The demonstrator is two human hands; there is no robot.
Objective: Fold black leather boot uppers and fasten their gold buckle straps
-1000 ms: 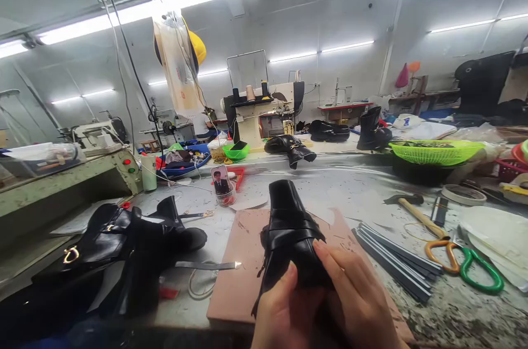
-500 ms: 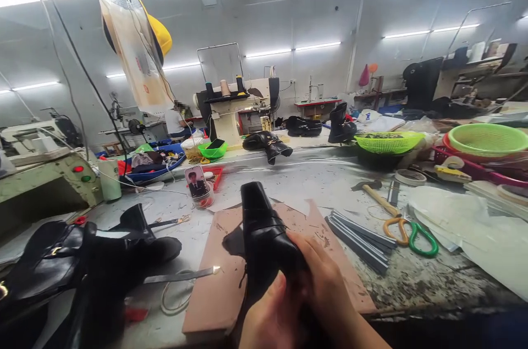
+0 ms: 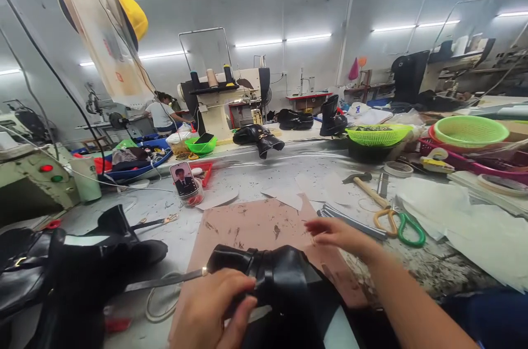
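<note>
My left hand [image 3: 214, 308] grips a black leather boot [image 3: 280, 283] near the front edge of the bench, the boot lying on its side over a pink cutting board [image 3: 251, 225]. My right hand [image 3: 334, 233] is off the boot and stretched out to the right over the board's edge, fingers loosely apart, close to a bundle of dark strips [image 3: 350, 220]. It holds nothing that I can see. A thin metal blade [image 3: 165, 280] lies just left of the boot.
More black boots [image 3: 82, 261] are piled at the left. A hammer [image 3: 367, 188], orange-and-green scissors [image 3: 402, 223], white sheets [image 3: 474, 228] and green baskets [image 3: 377, 134] sit at the right. A phone [image 3: 182, 179] stands behind the board. A person [image 3: 163, 112] works at a far machine.
The boot has turned from pointing away to lying sideways and lower. My right hand let go of it and reached out to the right. The view swung right.
</note>
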